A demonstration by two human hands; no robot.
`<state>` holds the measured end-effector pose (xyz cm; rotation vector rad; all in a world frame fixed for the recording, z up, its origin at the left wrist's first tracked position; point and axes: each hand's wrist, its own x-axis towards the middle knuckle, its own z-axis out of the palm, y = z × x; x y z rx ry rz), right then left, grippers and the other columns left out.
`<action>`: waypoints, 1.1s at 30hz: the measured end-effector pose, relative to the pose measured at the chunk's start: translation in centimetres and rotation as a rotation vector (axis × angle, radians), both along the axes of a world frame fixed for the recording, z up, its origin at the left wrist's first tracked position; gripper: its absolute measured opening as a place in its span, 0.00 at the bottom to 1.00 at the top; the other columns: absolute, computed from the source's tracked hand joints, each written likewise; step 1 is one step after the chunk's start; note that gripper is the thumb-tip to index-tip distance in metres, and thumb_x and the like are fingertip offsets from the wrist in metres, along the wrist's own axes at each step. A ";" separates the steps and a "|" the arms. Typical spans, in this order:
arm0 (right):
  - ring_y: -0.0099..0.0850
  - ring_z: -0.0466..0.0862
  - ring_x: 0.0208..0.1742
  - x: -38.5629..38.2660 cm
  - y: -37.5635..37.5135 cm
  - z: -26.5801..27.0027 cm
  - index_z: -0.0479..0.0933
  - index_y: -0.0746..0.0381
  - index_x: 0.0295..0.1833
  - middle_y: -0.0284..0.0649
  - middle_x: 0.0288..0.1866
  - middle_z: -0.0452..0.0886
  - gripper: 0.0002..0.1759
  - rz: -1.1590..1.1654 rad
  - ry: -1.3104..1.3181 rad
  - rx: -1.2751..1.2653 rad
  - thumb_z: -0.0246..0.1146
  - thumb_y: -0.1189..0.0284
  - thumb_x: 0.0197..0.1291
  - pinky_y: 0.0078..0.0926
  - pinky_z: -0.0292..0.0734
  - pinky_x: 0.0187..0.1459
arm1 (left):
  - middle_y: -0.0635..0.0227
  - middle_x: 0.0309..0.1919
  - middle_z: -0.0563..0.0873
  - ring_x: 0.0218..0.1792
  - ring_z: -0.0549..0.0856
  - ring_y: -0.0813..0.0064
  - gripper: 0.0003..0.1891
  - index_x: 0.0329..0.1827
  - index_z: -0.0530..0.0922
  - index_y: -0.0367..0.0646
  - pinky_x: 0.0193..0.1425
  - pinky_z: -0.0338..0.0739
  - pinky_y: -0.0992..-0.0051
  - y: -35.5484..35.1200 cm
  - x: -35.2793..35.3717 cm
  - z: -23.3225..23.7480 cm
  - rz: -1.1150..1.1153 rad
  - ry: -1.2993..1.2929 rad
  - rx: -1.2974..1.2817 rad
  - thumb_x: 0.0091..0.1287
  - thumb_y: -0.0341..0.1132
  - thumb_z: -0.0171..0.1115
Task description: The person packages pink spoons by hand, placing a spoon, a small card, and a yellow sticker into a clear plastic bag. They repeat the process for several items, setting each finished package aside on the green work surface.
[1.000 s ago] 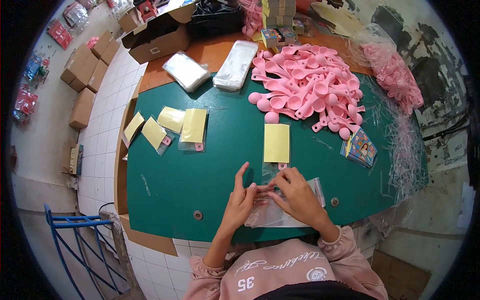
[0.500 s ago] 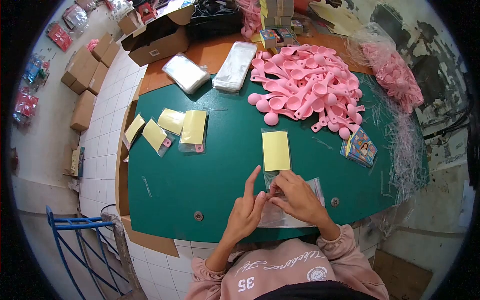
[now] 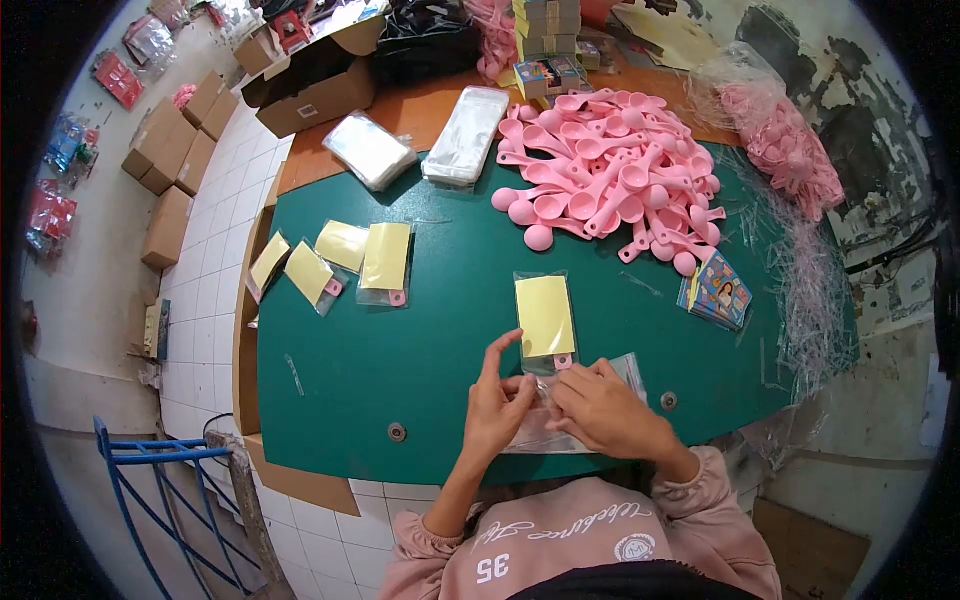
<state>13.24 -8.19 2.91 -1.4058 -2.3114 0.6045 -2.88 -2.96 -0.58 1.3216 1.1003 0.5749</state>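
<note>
My left hand (image 3: 497, 405) and my right hand (image 3: 603, 408) meet at the near edge of the green table (image 3: 400, 340). Both pinch the lower end of a clear bag (image 3: 546, 318) that holds a yellow card and a pink piece. The bag lies flat, pointing away from me. Under my hands rests a small stack of empty clear bags (image 3: 630, 370). A large heap of pink spoons (image 3: 610, 180) lies at the far side of the table.
Several filled yellow-card bags (image 3: 340, 262) lie at the left. Two stacks of clear bags (image 3: 465, 135) sit at the far edge, printed cards (image 3: 718, 292) at the right, a bag of pink parts (image 3: 785, 145) far right. Cardboard boxes (image 3: 170, 150) line the floor at left.
The yellow-card bag has slid toward me and a little left. My hands shifted slightly nearer along with it, fingers still working its lower end.
</note>
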 end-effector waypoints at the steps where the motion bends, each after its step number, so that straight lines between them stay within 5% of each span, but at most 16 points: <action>1: 0.38 0.73 0.41 0.9 0.0 0.2 0.71 0.63 0.37 0.42 0.34 0.71 0.13 -0.002 0.000 -0.001 0.62 0.65 0.51 0.35 0.63 0.41 | 0.60 0.26 0.84 0.28 0.83 0.81 0.26 0.65 0.58 0.45 0.32 0.77 0.80 0.0 0.0 -0.2 -0.002 0.000 -0.001 0.64 0.25 0.52; 3: 0.39 0.71 0.40 3.3 0.1 1.0 0.70 0.62 0.38 0.41 0.33 0.70 0.15 0.169 0.181 -0.189 0.62 0.64 0.52 0.35 0.64 0.40 | 0.61 0.30 0.85 0.32 0.83 0.81 0.20 0.62 0.62 0.44 0.33 0.77 0.82 0.1 0.0 -0.6 0.153 -0.344 -0.176 0.66 0.25 0.50; 7: 0.27 0.75 0.33 13.4 1.2 4.2 0.72 0.64 0.36 0.37 0.31 0.74 0.10 0.173 0.504 -0.462 0.65 0.71 0.53 0.25 0.69 0.37 | 0.62 0.33 0.85 0.35 0.84 0.80 0.14 0.56 0.69 0.40 0.33 0.76 0.85 0.4 -0.8 0.0 -0.021 -0.263 -0.207 0.68 0.26 0.47; 9: 0.27 0.77 0.38 20.4 0.8 3.6 0.72 0.64 0.36 0.36 0.32 0.76 0.08 -0.173 0.818 -0.470 0.64 0.77 0.51 0.27 0.73 0.41 | 0.63 0.36 0.84 0.35 0.83 0.81 0.11 0.50 0.73 0.35 0.34 0.75 0.86 0.3 -0.9 -0.5 -0.037 -0.308 -0.215 0.69 0.28 0.47; 11: 0.32 0.77 0.34 26.7 2.4 1.9 0.70 0.66 0.42 0.40 0.30 0.77 0.14 -0.698 0.351 0.031 0.64 0.74 0.50 0.29 0.73 0.39 | 0.63 0.38 0.84 0.35 0.83 0.82 0.11 0.49 0.74 0.34 0.35 0.75 0.86 0.1 -0.9 -0.1 -0.057 -0.298 -0.219 0.69 0.28 0.47; 16: 0.34 0.77 0.39 21.3 -0.5 2.6 0.67 0.61 0.53 0.45 0.45 0.75 0.30 -0.945 -0.246 0.236 0.66 0.82 0.40 0.29 0.73 0.43 | 0.65 0.41 0.83 0.37 0.81 0.83 0.11 0.49 0.75 0.33 0.39 0.75 0.85 -0.2 -0.7 -0.5 -0.066 -0.323 -0.232 0.70 0.29 0.47; 17: 0.41 0.75 0.47 17.0 0.0 3.3 0.66 0.64 0.53 0.47 0.46 0.72 0.30 -0.861 -0.105 0.157 0.66 0.81 0.40 0.31 0.72 0.46 | 0.66 0.41 0.83 0.38 0.81 0.83 0.11 0.49 0.75 0.33 0.39 0.76 0.84 -0.3 -0.6 -0.2 -0.050 -0.360 -0.253 0.69 0.29 0.47; 20: 0.37 0.74 0.43 7.2 -0.2 1.2 0.67 0.60 0.53 0.43 0.44 0.68 0.33 -0.377 0.397 -0.026 0.70 0.78 0.37 0.30 0.72 0.44 | 0.66 0.41 0.83 0.39 0.81 0.82 0.11 0.49 0.74 0.34 0.41 0.76 0.83 -0.6 -0.3 0.5 -0.038 -0.430 -0.313 0.69 0.29 0.48; 25: 0.30 0.73 0.39 2.2 0.3 -2.3 0.74 0.63 0.40 0.39 0.39 0.68 0.18 -0.252 0.471 -0.040 0.69 0.79 0.40 0.27 0.72 0.40 | 0.65 0.39 0.83 0.40 0.82 0.79 0.10 0.47 0.74 0.35 0.43 0.77 0.80 -1.2 -1.1 1.7 -0.049 -0.457 -0.339 0.69 0.29 0.48; 28: 0.34 0.74 0.41 2.5 0.2 -2.1 0.76 0.66 0.38 0.41 0.39 0.68 0.13 -0.312 0.616 -0.126 0.67 0.78 0.43 0.29 0.72 0.43 | 0.58 0.37 0.82 0.38 0.83 0.74 0.08 0.47 0.71 0.35 0.40 0.79 0.78 -0.9 -1.9 2.2 -0.088 -0.454 -0.363 0.67 0.28 0.51; 30: 0.32 0.74 0.40 2.4 0.1 -2.1 0.77 0.66 0.36 0.40 0.39 0.68 0.12 -0.320 0.648 -0.155 0.68 0.78 0.42 0.27 0.72 0.41 | 0.62 0.34 0.82 0.37 0.82 0.77 0.08 0.44 0.73 0.36 0.38 0.78 0.79 -1.0 -1.9 1.5 -0.104 -0.082 -0.079 0.64 0.27 0.55; 33: 0.29 0.74 0.38 2.8 0.1 -2.4 0.77 0.65 0.35 0.39 0.39 0.69 0.11 -0.331 0.642 -0.141 0.68 0.78 0.42 0.25 0.71 0.38 | 0.65 0.33 0.82 0.35 0.81 0.81 0.06 0.41 0.74 0.36 0.37 0.77 0.81 -1.0 -1.2 1.7 -0.272 0.087 0.260 0.61 0.25 0.58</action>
